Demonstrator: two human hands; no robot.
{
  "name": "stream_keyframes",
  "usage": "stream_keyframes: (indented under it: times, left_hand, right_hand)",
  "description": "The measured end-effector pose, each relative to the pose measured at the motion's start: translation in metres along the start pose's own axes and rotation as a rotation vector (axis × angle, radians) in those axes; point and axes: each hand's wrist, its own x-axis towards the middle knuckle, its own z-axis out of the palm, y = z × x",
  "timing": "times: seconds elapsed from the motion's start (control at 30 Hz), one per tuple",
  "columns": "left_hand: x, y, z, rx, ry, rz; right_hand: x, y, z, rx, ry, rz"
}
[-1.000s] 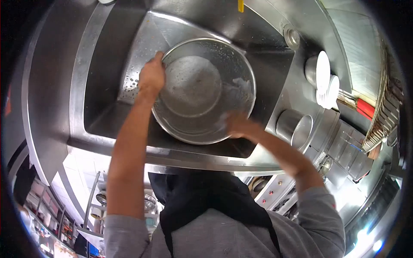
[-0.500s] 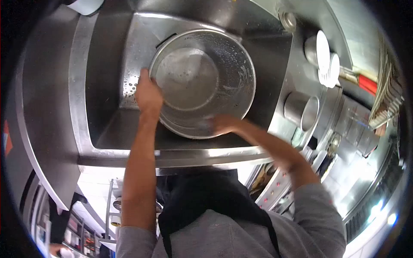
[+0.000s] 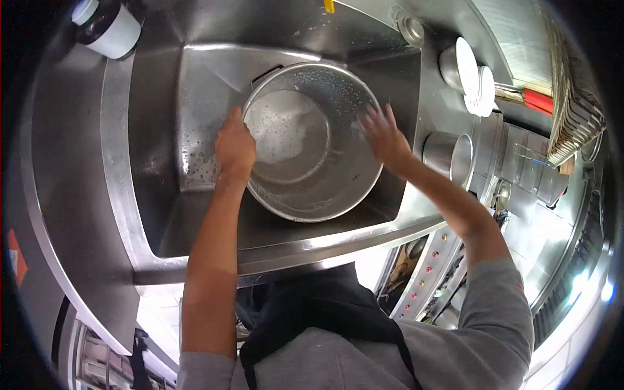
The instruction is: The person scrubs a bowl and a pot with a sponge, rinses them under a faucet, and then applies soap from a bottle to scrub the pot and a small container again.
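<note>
A large round metal pot (image 3: 292, 195) sits in the steel sink (image 3: 201, 71), its inside wet with droplets and suds and some liquid at the bottom. My left hand (image 3: 235, 144) is closed on the pot's left side, where the rim or a handle is hidden beneath it. Over the pot's right rim is my right hand (image 3: 385, 135), fingers spread and slightly blurred, with nothing visible in it. A side handle (image 3: 265, 76) shows at the pot's upper left.
A dark bottle with a white label (image 3: 117, 32) stands at the upper left. Along the right ledge are a metal pot (image 3: 448, 156), white bowls (image 3: 482, 91) and a small metal cup (image 3: 411, 29). A yellow object (image 3: 329, 6) lies at the top edge.
My right hand has moved from the pot's lower inside up to its right rim, and its fingers have spread. My left hand still grips the left side. The view has shifted, showing more of the bottle.
</note>
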Motion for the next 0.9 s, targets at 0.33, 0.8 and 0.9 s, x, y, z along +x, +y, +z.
stream_keyframes:
  times: [0.33,0.8,0.9]
  left_hand:
    - [0.025,-0.001,-0.009,-0.008,-0.023,0.035]
    - [-0.047,-0.001,0.017,-0.226,0.234,-0.182]
    - [-0.051,-0.012,0.007,-0.164,0.247,-0.266]
  right_hand:
    - [0.025,-0.134,-0.005,1.273,-0.32,-0.455]
    - [0.167,-0.202,-0.089,2.556,0.071,0.026]
    - [0.176,-0.217,-0.084,2.64,-0.024,-0.049]
